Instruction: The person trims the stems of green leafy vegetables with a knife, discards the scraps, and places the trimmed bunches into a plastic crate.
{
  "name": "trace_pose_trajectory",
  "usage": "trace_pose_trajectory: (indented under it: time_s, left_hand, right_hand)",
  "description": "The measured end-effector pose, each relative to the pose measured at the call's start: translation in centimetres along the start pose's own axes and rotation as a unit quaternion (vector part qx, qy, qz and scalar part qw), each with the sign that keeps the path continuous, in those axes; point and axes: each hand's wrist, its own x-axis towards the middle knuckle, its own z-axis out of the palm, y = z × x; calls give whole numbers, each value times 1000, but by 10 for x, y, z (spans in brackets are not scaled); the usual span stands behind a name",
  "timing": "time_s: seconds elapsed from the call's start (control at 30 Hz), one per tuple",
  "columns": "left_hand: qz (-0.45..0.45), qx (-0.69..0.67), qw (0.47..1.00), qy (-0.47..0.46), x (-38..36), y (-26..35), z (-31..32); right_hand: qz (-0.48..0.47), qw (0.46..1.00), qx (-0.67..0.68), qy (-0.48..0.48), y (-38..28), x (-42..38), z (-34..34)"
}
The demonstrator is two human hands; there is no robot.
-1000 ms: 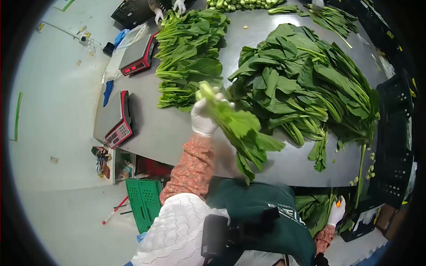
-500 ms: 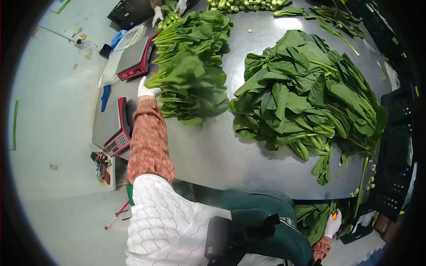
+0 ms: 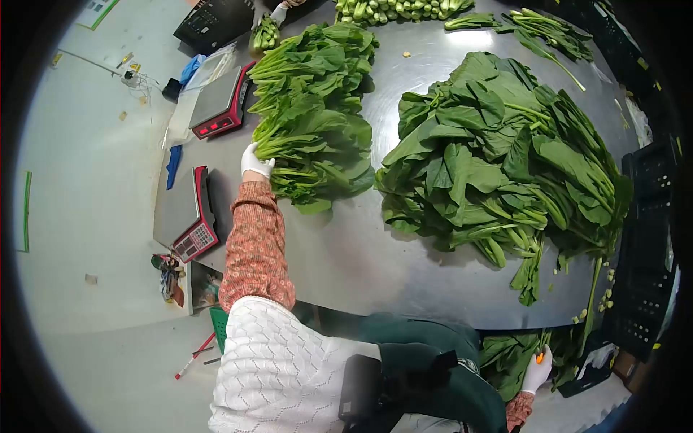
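My left hand (image 3: 258, 162), in a white glove, is closed around the stem ends at the near end of a row of leafy greens (image 3: 314, 123). The bunch it grips lies on the row, leaves pointing right. Low at the right, below the table edge, my right hand (image 3: 535, 372), also white-gloved, is closed on a small orange object (image 3: 539, 358); its kind is not clear. Beside that hand are more leafy greens (image 3: 505, 357). A large loose heap of greens (image 3: 498, 159) covers the right part of the metal table (image 3: 339, 252).
Two red-sided scales, one farther (image 3: 219, 101) and one nearer (image 3: 189, 216), stand along the left edge. At the far side, another person's gloved hands (image 3: 279, 13) hold a bunch near a black crate (image 3: 213, 25). Black crates (image 3: 642, 252) line the right. Trimmed stalks (image 3: 397, 9) lie at the back.
My left hand has come slightly nearer, and the blurred bunch at it now lies still on the row. The other person's bunch has moved left toward the black crate. My right hand has barely moved.
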Motion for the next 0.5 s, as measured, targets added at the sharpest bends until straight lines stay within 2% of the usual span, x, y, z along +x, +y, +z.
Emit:
trace_pose_trajectory:
  time_s: [0.03, 0.13, 0.17, 0.23, 0.27, 0.3, 0.33, 0.37, 0.4, 0.47, 0.5]
  left_hand:
    - [-13, -4, 1000, 15, 1, 3, -2]
    - [111, 53, 992, 29, -23, -8, 0]
    - [116, 72, 989, 57, -29, -8, 2]
    - [100, 108, 983, -111, 17, 4, -35]
    - [116, 58, 981, -142, -34, -1, -21]
    - [107, 69, 985, -114, -17, 0, -23]
    - [96, 113, 979, -137, -4, -1, -28]
    - [116, 167, 964, -171, -22, -2, -28]
    - [195, 197, 957, -83, -41, -18, -20]
    - [191, 155, 959, -144, -19, -28, -46]
    - [193, 142, 956, -171, -21, -36, -51]
  right_hand:
    - [-13, 1000, -4, 6, -3, 2, -1]
    - [-20, 1000, 4, 9, -21, 6, -8]
    - [-30, 999, 30, 1, -21, 10, -7]
    - [-63, 996, 62, 3, -26, 12, -8]
    - [-67, 977, 202, -5, -38, 14, -6]
    - [-77, 984, 162, -3, -51, 13, -16]
    - [-86, 988, 128, 16, -51, 14, -18]
    - [-83, 983, 163, 18, -64, 15, -22]
    - [-95, 990, 98, 27, -67, 20, -22]
    - [-148, 983, 107, 36, -97, 21, -34]
    - [-166, 968, 184, 24, -100, 25, -29]
